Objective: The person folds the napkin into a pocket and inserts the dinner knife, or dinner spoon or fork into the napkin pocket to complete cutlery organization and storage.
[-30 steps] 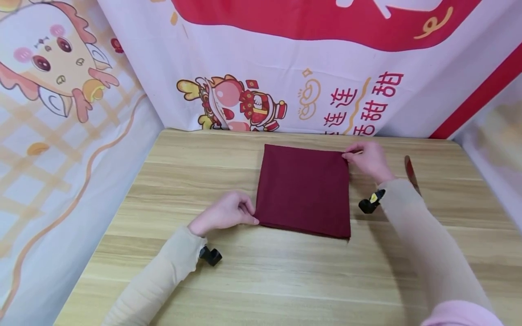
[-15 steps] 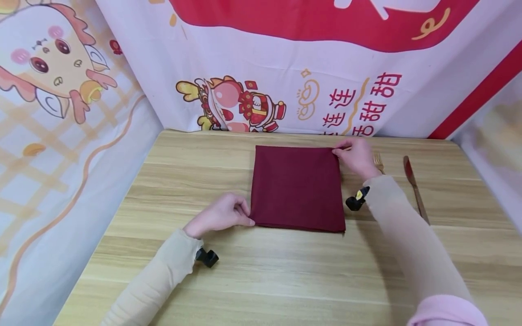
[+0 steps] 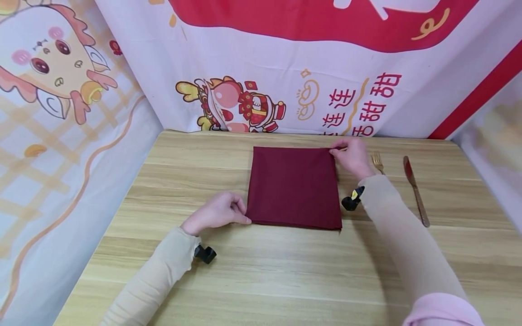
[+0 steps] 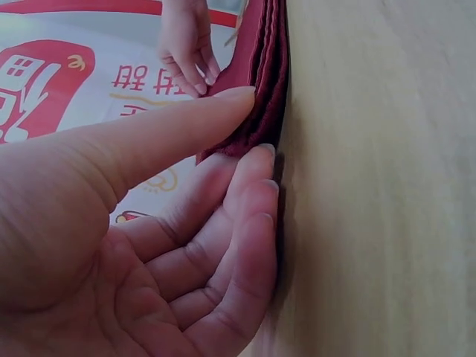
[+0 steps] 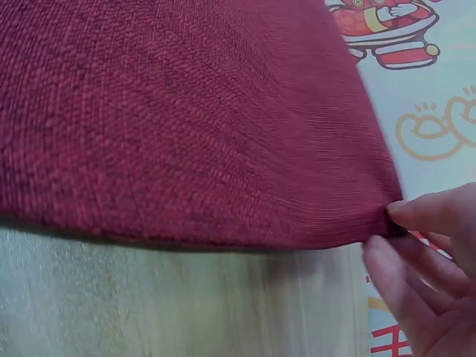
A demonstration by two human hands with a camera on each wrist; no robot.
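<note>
A dark red cloth napkin point(image 3: 293, 188), folded into a square, lies across the middle of the table in the head view. My left hand point(image 3: 220, 212) pinches its near left corner between thumb and fingers; the left wrist view shows several stacked layers of the napkin point(image 4: 269, 74) at the thumb tip. At the far right corner, my right hand point(image 3: 351, 156) pinches the napkin between thumb and forefinger. In the right wrist view that corner of the napkin point(image 5: 320, 171) is lifted a little off the wood.
To the right on the wooden table point(image 3: 261, 280) lie a gold-coloured fork point(image 3: 377, 162), partly hidden by the right arm, and a knife point(image 3: 416, 190). Behind the table's far edge hangs a printed cloth backdrop point(image 3: 261, 59); another covers the left side point(image 3: 53, 136).
Both hands have shifted the napkin left, mostly in the first half second, and its tilt has straightened slightly. The fork has come into sight beside the right hand, and more of the knife shows.
</note>
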